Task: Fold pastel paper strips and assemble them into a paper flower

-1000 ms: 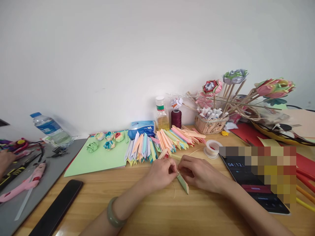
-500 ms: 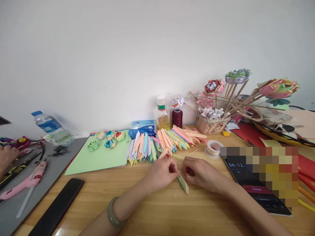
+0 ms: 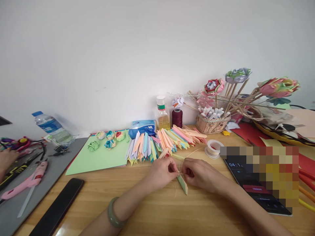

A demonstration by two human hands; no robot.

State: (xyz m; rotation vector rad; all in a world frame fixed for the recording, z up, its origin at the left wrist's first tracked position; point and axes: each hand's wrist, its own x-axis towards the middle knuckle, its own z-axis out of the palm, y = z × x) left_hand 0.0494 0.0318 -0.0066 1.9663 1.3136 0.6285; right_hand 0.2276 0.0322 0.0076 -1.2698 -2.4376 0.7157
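Over the wooden table, my left hand (image 3: 164,170) is closed in a pinch around a small bundle of folded paper pieces. A green folded paper piece (image 3: 182,185) with a peach edge sticks out below the fingers. A peach folded piece (image 3: 163,153) points up behind that hand, and a pale yellow one (image 3: 179,157) lies toward the right. Close beside it, my right hand (image 3: 198,170) pinches a thin thread (image 3: 196,152), which runs back to a white spool (image 3: 214,149). The thread's loose end dangles below my left hand. The fingertips partly hide where thread and paper meet.
Rows of folded paper strips (image 3: 141,147) stand behind my hands. Paper flowers (image 3: 93,146) rest on green sheets (image 3: 98,162). A dark phone (image 3: 57,206) lies left, a lit phone (image 3: 236,173) right. Another person's hand (image 3: 7,159) is by a pink glue gun (image 3: 29,185).
Both hands stay almost where they were, the fingers still pinched together. The green paper piece has tilted very slightly to the left.
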